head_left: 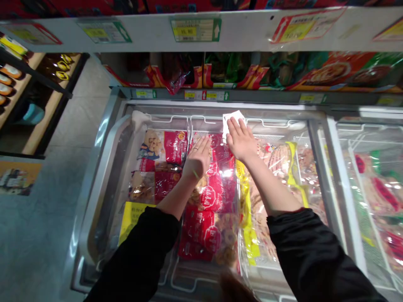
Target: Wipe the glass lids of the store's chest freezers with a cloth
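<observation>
Shop aisle, grey floor point(37, 226) at left. Chest freezer point(103, 142) centre frame. Right hand point(241, 140), fingers flat, presses a white cloth point(231, 117) on the glass lid point(163, 121), upper centre. Left hand point(198, 157) lies open beside it, holding nothing.

The lid point(157, 111) is smooth, glossy glass in a dull metal frame point(94, 167). Packets point(217, 197) are shiny plastic. The white wipe point(231, 115) looks matt and soft.
</observation>
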Available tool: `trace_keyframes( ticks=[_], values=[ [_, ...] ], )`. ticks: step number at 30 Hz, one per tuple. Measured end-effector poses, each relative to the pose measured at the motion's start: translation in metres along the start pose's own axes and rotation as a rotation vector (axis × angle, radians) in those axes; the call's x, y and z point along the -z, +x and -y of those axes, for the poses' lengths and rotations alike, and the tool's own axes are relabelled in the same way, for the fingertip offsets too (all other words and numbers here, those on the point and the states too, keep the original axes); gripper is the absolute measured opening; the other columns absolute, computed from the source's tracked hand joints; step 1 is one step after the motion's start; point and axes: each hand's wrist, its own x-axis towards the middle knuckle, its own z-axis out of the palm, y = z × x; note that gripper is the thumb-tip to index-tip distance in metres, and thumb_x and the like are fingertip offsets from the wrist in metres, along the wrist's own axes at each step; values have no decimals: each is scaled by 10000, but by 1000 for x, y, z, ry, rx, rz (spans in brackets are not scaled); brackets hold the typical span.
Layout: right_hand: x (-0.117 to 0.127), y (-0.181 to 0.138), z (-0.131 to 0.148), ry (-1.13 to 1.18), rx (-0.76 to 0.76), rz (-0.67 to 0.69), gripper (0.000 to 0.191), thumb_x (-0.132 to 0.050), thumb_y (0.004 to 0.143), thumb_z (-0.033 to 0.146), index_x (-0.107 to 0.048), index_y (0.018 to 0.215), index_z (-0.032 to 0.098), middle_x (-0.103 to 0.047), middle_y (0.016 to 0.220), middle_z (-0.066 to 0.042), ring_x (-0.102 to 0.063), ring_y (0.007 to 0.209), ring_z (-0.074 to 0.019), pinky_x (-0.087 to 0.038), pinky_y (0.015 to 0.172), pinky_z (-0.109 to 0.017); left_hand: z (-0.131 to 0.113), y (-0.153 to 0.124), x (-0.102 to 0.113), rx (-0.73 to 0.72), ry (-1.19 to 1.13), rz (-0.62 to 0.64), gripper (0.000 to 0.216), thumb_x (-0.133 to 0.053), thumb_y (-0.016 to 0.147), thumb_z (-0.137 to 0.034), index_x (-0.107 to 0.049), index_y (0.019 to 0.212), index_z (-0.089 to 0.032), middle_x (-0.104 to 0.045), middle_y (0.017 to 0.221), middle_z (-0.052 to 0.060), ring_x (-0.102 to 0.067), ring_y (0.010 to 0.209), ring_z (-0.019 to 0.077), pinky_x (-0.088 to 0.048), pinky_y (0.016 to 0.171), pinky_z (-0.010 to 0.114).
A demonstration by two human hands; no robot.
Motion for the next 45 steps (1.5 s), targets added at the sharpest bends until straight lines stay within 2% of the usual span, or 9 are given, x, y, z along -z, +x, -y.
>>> trace_keyframes(
  ticks=[5, 9, 13, 18, 23, 26, 30, 35, 45],
  values=[
    [4, -27, -10, -7, -122, -24, 700, -244, 1097, 366, -276, 1756, 129, -259, 1834, -74, -210, 1702, -314, -251, 1373, -581, -2, -1, 2, 10, -16, -20, 587, -441, 1020, -50, -523, 1601, -68, -501, 1703, 169, -417, 1629, 263, -383, 1364, 479],
    [-3, -54, 15, -27, -121, 14, 701, -209, 1110, 377, -270, 1756, 111, -233, 1836, -68, -184, 1710, -298, -233, 1385, -550, -3, 0, 2, 28, -12, -8, 582, -460, 1011, -37, -528, 1589, -40, -502, 1699, 191, -403, 1636, 267, -372, 1368, 476],
    [-1, -28, 32, -25, -2, 54, 685, -231, 1113, 368, -273, 1760, 148, -229, 1836, -26, -181, 1711, -265, -205, 1395, -514, -3, 1, 3, 18, -7, 13, 591, -486, 998, -34, -516, 1587, -7, -478, 1710, 212, -390, 1643, 274, -350, 1377, 470],
    [9, 13, 7, 12, 24, 49, 688, -273, 1102, 368, -290, 1753, 146, -244, 1834, -34, -195, 1708, -270, -222, 1387, -520, -2, -1, 4, -13, -23, -14, 582, -469, 1008, -50, -521, 1588, -26, -511, 1692, 200, -428, 1625, 265, -388, 1360, 483],
    [-3, -15, 8, -12, -109, -70, 683, -248, 1100, 348, -317, 1745, 134, -280, 1817, -68, -251, 1693, -292, -254, 1373, -557, -2, 0, 5, -9, -32, -28, 607, -481, 984, -48, -531, 1589, -51, -536, 1674, 196, -460, 1607, 272, -433, 1334, 505],
    [-12, -28, 30, -49, -19, -41, 680, -238, 1109, 359, -317, 1748, 141, -277, 1818, -52, -231, 1699, -266, -245, 1384, -493, -2, 2, 5, 0, -20, -19, 608, -477, 967, -46, -548, 1570, -26, -534, 1672, 207, -477, 1595, 283, -440, 1330, 495],
    [-8, -6, 43, -21, 120, 3, 669, -266, 1106, 353, -330, 1746, 167, -277, 1815, -24, -231, 1700, -252, -223, 1390, -483, -3, 5, 4, 28, 2, -11, 653, -460, 933, -24, -549, 1579, -51, -541, 1670, 189, -479, 1594, 268, -427, 1338, 501],
    [4, 26, 20, 37, 112, -24, 671, -290, 1096, 352, -344, 1739, 168, -304, 1809, -41, -249, 1695, -251, -213, 1388, -506, -4, 4, 6, 36, -4, -12, 700, -451, 929, -20, -525, 1618, -120, -524, 1692, 134, -457, 1607, 247, -411, 1347, 499],
    [-17, -1, 36, 52, 31, -94, 694, -249, 1088, 341, -321, 1746, 130, -288, 1811, -76, -250, 1695, -285, -221, 1388, -546, -2, 3, 3, 24, 25, -28, 669, -447, 932, -36, -553, 1590, -97, -536, 1683, 135, -448, 1612, 244, -403, 1350, 482]
  ],
)
